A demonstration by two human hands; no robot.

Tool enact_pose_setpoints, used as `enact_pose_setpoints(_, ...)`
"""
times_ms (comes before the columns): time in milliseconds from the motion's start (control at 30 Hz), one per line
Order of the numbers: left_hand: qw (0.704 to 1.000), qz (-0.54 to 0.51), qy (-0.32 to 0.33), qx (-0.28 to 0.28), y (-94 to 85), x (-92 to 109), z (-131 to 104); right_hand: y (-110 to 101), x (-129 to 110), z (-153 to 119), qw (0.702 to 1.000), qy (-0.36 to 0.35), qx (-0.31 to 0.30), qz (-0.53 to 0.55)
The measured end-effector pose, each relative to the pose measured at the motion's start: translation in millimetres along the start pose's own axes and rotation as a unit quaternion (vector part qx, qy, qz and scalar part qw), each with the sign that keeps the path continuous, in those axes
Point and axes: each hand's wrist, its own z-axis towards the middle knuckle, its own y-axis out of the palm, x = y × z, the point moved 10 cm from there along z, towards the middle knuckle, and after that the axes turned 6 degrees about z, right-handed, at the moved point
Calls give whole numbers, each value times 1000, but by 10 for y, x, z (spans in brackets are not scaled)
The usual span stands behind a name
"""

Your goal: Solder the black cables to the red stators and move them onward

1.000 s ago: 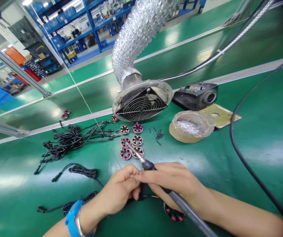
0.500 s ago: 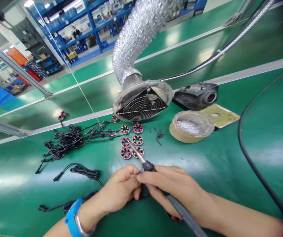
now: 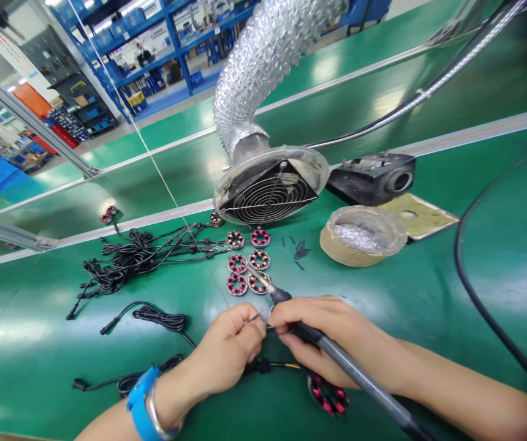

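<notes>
My left hand (image 3: 229, 352), with a blue band and a metal bangle at the wrist, is closed in a pinch on a thin wire (image 3: 257, 316). Close by on the right, my right hand (image 3: 341, 334) grips a soldering iron (image 3: 360, 373), whose metal tip points up and away over the wound stators. A small bright bit shows at the right fingertips, too small to name. Below the hands lies a black cable end with bared coloured wires (image 3: 288, 365). A stator with red and black windings (image 3: 330, 397) sits partly under my right hand.
Several ring stators (image 3: 259, 260) stand beyond the hands, with short black tubes (image 3: 300, 250) beside them. Bundled black cables (image 3: 128, 260) lie left. A fan on a foil duct (image 3: 270, 196) hangs ahead. A tub of silvery shavings (image 3: 360, 236) and a black holder (image 3: 374, 177) are right.
My hands have moved slightly apart, the right one shifting right with the soldering iron. The stator and the coloured wire ends below them now show more fully.
</notes>
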Motion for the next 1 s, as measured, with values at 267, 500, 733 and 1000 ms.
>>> enact_pose_setpoints(267,997,25,-1,70,-103,-87,64,-5,-8,68,993,0,114,-35)
enact_pose_setpoints(500,996,52,25,70,-104,-76,81,45,-11,15,995,0,89,-50)
enact_pose_setpoints(733,997,52,6,56,-77,-64,67,-256,-168,-20,995,-27,87,-49)
enact_pose_setpoints(1000,998,46,-14,45,-61,-60,52,-514,-290,-88,998,8,66,-23)
